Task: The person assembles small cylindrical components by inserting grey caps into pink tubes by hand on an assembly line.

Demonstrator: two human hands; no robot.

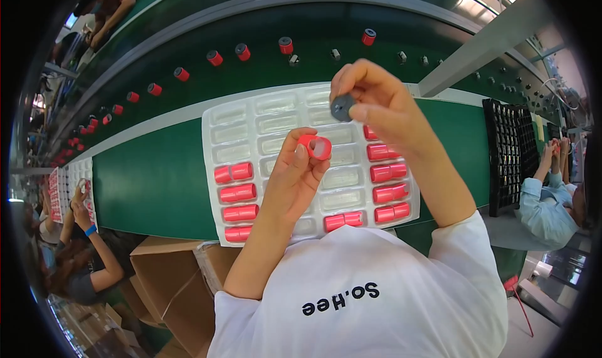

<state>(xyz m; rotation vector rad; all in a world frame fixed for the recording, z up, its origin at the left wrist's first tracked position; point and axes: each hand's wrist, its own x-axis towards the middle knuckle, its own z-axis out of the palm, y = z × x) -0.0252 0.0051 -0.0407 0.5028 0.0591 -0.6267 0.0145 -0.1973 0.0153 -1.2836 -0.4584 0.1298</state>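
Note:
My left hand is closed around a short, hollow red tube, its open end turned up and to the right. Higher and to the right, my right hand pinches a round dark grey piece between thumb and fingers; a small hole shows in its face. The two parts are apart. Beneath both hands lies a white moulded tray with long pockets. Red cylinders lie in pockets down its left side, and more red cylinders fill pockets on the right, partly hidden by my right arm.
Beyond the tray, a green conveyor carries red cylinders with dark tops and small metal parts. A grey post slants at the right, near black trays. A cardboard box stands below left. Co-workers sit at both sides.

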